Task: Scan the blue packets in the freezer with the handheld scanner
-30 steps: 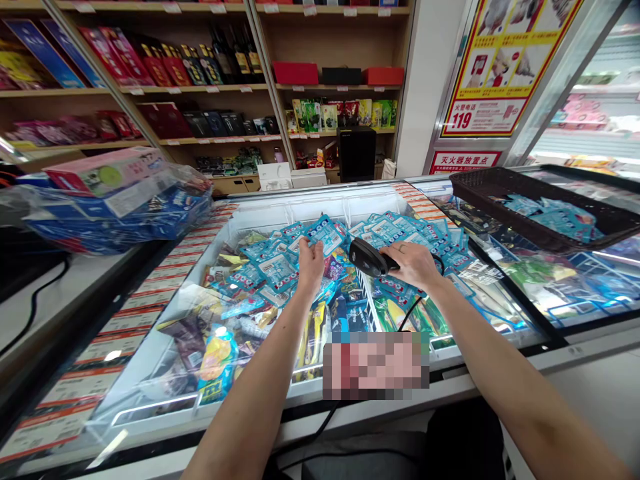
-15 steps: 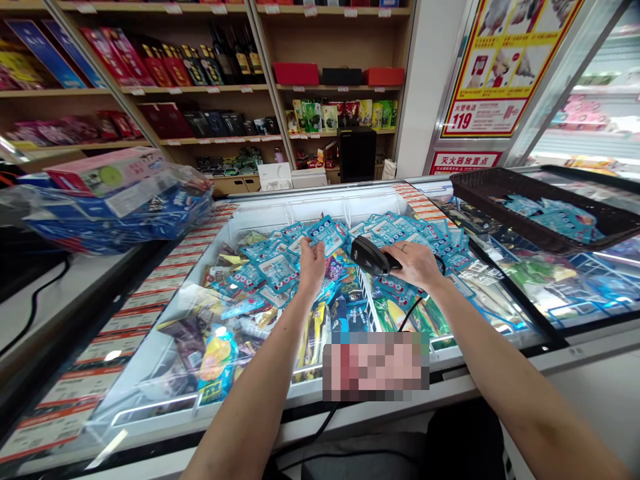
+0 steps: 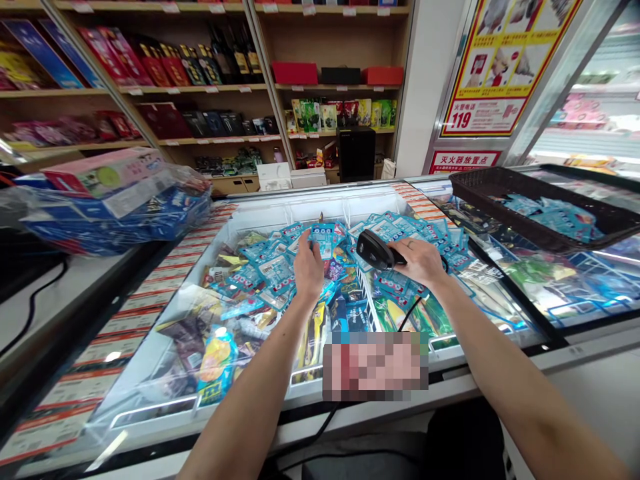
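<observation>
My left hand (image 3: pixel 308 268) pinches a blue ice-cream packet (image 3: pixel 323 240) and holds it upright above the pile of blue packets (image 3: pixel 273 267) in the open chest freezer (image 3: pixel 260 213). My right hand (image 3: pixel 421 261) grips a black barcode scanner (image 3: pixel 376 249), whose head points left towards the lifted packet. The scanner's black cable (image 3: pixel 407 312) trails down over the freezer's front edge. More blue packets (image 3: pixel 430 233) lie to the right, under my right hand.
A dark plastic basket (image 3: pixel 487 190) with several blue packets sits on the freezer's glass lid at right. Wrapped boxes in a blue bag (image 3: pixel 120 200) rest on the counter at left. Shelves of goods line the back wall. Mixed ice creams (image 3: pixel 220 347) fill the freezer's near side.
My left hand has lifted the blue packet from flat on the pile to upright. My right hand has moved the scanner slightly up and right.
</observation>
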Motion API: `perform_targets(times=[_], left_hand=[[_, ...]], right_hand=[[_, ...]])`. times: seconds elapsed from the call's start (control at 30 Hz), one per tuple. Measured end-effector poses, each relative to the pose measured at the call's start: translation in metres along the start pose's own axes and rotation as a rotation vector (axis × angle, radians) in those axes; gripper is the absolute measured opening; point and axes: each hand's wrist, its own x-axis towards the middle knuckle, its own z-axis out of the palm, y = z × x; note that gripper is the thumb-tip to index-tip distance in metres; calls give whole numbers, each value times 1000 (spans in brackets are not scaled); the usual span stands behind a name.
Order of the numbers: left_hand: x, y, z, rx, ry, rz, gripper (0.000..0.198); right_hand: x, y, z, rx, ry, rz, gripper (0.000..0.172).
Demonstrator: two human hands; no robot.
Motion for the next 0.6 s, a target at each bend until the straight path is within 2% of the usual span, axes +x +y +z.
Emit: perform_targets(times=[0.13,0.23,0.3,0.37,0.43,0.5,0.6], left_hand=[[1,-2,-8,156,41,70,49],[-1,3,-11,284,50,165,45],[-4,7,-11,317,-50,274,38],[-6,9,-8,329,-210,411,30],[-8,8,-4,350,-319,490,27],[-9,6,-1,377,-324,477,29],[-10,3,1,408,-235,404,33]], right_hand=[[0,1,-2,-9,19,24,33],[0,2,-3,-12,38,39,31],[0,3,-4,-12,43,42,31],[-1,3,-4,-7,41,43,32],[-1,4,-4,-1,35,46,33],[-2,5,-3,-2,32,49,33],[-3,5,-2,-16,25,55,34]])
